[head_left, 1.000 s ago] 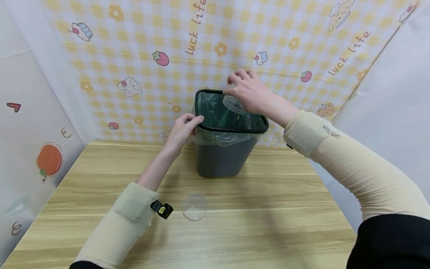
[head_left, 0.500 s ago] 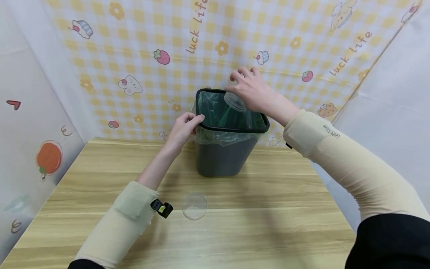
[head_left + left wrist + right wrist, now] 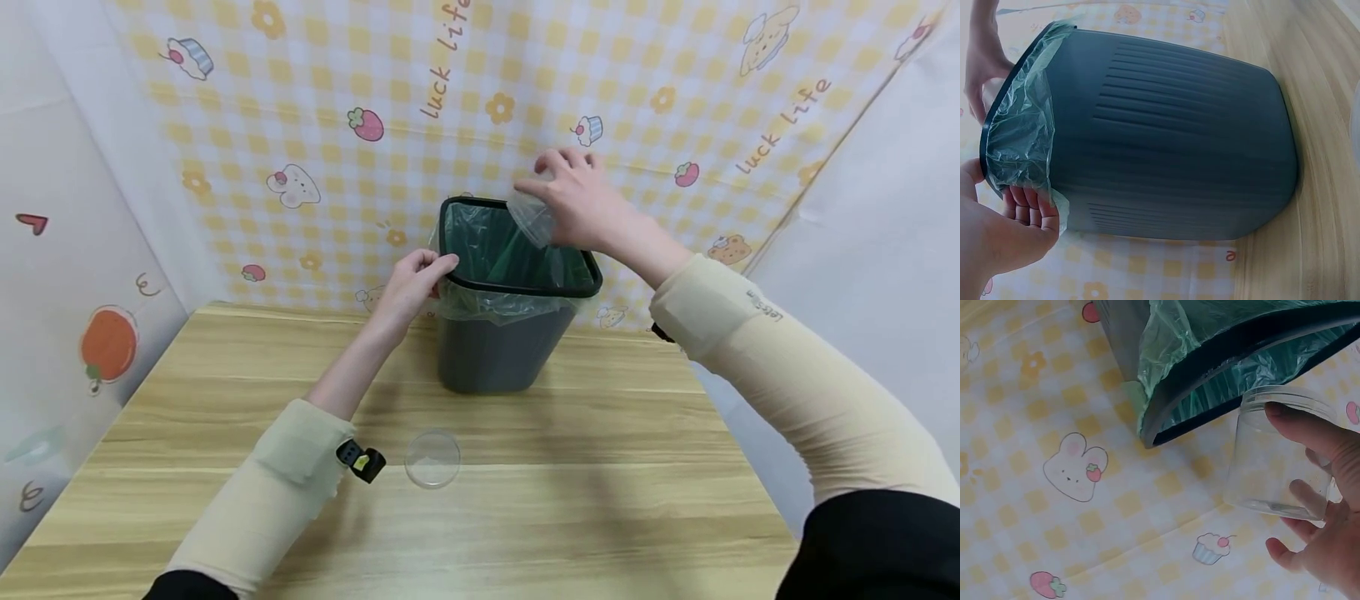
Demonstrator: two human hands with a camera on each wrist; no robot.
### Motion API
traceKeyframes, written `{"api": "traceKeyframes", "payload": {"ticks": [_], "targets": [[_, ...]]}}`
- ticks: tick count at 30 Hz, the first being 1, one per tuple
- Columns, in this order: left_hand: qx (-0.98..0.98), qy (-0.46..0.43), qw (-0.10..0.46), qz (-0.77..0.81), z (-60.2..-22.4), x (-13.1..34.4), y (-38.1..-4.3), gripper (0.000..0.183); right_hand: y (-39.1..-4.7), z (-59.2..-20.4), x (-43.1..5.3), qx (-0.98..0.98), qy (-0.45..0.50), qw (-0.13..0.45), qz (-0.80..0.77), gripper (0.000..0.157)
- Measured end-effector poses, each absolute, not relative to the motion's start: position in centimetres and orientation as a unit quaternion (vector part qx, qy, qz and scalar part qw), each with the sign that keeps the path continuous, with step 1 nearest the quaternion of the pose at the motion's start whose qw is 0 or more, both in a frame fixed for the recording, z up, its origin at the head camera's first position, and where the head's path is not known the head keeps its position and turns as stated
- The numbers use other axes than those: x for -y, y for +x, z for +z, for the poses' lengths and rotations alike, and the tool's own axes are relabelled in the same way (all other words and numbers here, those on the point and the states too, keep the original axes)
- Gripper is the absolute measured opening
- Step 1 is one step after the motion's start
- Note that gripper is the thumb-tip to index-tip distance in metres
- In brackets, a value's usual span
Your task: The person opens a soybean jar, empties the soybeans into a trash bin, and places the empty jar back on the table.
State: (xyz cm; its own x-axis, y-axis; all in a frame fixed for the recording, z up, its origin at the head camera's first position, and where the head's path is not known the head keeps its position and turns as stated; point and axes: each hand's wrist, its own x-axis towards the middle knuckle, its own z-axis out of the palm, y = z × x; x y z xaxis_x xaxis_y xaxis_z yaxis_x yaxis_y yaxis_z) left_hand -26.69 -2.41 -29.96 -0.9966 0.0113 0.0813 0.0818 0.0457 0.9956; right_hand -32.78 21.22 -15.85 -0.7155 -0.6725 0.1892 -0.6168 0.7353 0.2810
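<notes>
My left hand (image 3: 408, 287) grips the left rim of a grey trash can (image 3: 491, 350), thumb over the black rim ring and fingers curled under the overhanging green liner bag (image 3: 1022, 144). In my right hand (image 3: 581, 200) is a clear plastic jar (image 3: 1279, 462), held by thumb and fingers above the can's back right rim. The jar is tilted, its threaded mouth toward the can's opening. Nothing shows inside the jar. A round clear lid (image 3: 432, 459) lies flat on the table in front of the can.
The wooden table (image 3: 600, 500) carries the can near its back edge, against a yellow checked cloth (image 3: 337, 192). White cloth walls (image 3: 862, 292) stand on both sides.
My right hand has shifted slightly right and up with the jar, whose tilt has changed a little. The left hand keeps its grip on the rim.
</notes>
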Motion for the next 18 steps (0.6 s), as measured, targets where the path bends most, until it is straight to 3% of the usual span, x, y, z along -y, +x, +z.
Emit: {"api": "traceKeyframes", "payload": {"ticks": [8, 18], "targets": [[0.720, -0.037, 0.022, -0.693, -30.2, 2.3, -26.8, 0.029, -32.2, -15.9, -25.1, 0.954, 0.253, 0.147, 0.062, 0.092], [0.719, -0.035, 0.025, -0.693, -30.3, 2.4, -27.0, 0.031, -29.8, -17.2, -30.8, 0.944, 0.128, 0.148, 0.267, 0.098]]}}
